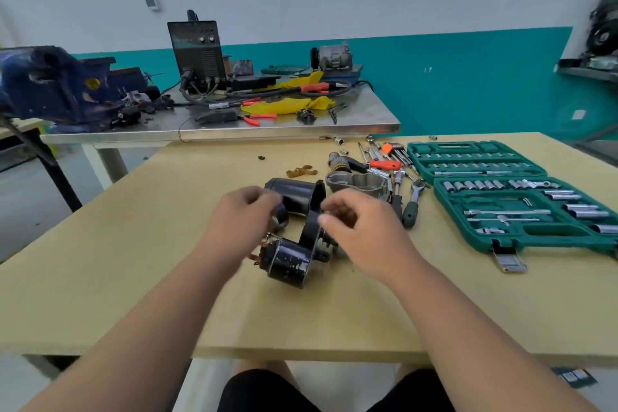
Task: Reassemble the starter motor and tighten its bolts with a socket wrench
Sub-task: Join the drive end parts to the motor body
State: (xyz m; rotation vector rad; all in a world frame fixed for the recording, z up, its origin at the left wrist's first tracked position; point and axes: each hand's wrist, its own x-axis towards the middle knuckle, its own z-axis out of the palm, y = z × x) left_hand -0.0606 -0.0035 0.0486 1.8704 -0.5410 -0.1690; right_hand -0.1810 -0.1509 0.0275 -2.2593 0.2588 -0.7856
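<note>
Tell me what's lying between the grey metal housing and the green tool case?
The head view shows loose tools there: a green-handled ratchet and a silver wrench beside it.

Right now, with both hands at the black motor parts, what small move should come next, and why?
Probably line up the black can with the black motor body and push them together. The left hand and right hand are at these parts, which look unjoined. The grey cover and the wrench lie aside on the table, so bolting seems too early.
</note>
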